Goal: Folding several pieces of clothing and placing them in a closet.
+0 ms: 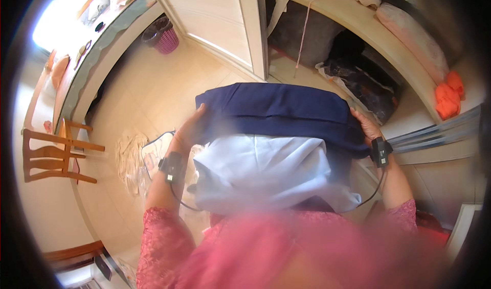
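Both my hands hold a folded dark navy cloth garment (284,105) out in front of my body. My left hand (191,124) grips its left end, with the thumb on the cloth's upper side. At the right end, my right hand (366,126) has hold of it, fingers partly hidden by the fabric. A pale blue cloth (264,170), loosely creased, lies between the navy garment and my chest. Its lower part blurs near the camera, and I cannot tell whether the two cloths are joined. Each wrist bears a strapped black device with a cable.
A white door panel (218,17) stands ahead, with a pink basket (168,40) beside it. Left is a wooden chair (63,155) by a long table (111,40). Crumpled cloth (130,158) lies on the floor. At right, a dark bag (364,86) sits under a bed-like ledge (368,32).
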The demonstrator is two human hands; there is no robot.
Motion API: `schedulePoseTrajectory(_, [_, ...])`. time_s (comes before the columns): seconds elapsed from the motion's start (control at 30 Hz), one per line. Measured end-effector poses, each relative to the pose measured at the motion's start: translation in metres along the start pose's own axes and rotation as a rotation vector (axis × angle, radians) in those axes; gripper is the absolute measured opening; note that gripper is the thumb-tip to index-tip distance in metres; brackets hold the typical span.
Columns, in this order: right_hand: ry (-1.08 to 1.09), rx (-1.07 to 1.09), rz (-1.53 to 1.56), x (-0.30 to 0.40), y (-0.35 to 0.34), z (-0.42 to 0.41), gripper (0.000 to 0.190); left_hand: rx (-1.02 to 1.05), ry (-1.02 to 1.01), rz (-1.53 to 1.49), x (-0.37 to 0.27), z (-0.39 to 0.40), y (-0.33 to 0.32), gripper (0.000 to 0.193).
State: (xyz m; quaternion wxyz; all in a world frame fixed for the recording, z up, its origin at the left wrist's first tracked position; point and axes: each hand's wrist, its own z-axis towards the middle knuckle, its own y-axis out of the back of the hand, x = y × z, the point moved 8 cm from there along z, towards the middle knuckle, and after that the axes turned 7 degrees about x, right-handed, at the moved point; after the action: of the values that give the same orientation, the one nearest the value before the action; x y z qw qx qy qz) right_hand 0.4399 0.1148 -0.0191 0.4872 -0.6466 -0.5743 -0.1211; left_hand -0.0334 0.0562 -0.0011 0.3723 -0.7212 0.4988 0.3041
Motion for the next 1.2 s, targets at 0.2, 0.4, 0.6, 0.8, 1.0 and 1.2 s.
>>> schedulePoseTrajectory(0.2, [0.032,-0.249,-0.221,0.028,0.029,-0.004,0.043,0.059,-0.194,0.111,-0.037,0.017,0.002,0.022])
schedulePoseTrajectory(0.4, [0.537,0.001,-0.311,0.120,-0.037,-0.039,0.046,0.341,-0.369,-0.140,-0.081,0.011,-0.003,0.026])
schedulePoseTrajectory(0.6, [0.288,-0.102,-0.338,0.061,0.001,-0.013,0.039,0.068,-0.189,0.061,-0.043,0.023,0.001,0.020])
schedulePoseTrajectory(0.8, [0.301,-0.128,-0.411,0.058,0.022,-0.012,0.040,0.007,-0.273,0.063,-0.048,0.000,-0.006,0.022])
schedulePoseTrajectory(1.0, [0.425,-0.280,-0.809,0.063,0.030,-0.018,0.042,-0.045,-0.151,0.267,-0.039,-0.002,-0.007,0.025])
schedulePoseTrajectory(1.2, [0.648,-0.213,-1.682,0.052,-0.032,-0.068,0.063,0.253,-0.506,0.423,0.014,0.062,0.067,0.058])
